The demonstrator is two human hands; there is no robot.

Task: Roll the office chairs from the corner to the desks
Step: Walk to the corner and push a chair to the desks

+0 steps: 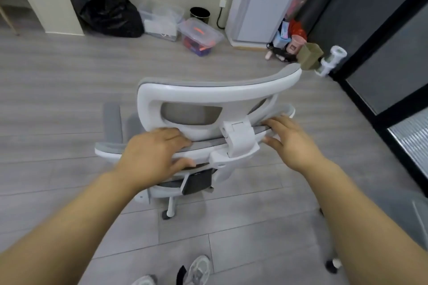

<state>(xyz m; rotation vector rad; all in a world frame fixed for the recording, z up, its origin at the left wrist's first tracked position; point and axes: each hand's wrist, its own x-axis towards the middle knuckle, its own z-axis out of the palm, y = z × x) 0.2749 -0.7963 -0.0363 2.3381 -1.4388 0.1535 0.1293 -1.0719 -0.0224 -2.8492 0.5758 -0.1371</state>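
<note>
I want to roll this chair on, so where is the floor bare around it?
Bare floor lies left of the chair, and ahead between it and the bins. It is crowded farther on: the bag, the bins, and clutter at the right.

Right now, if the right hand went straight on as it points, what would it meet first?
Probably the white headrest bracket of the chair; the right hand is at the backrest rim beside it, depth unclear.
</note>
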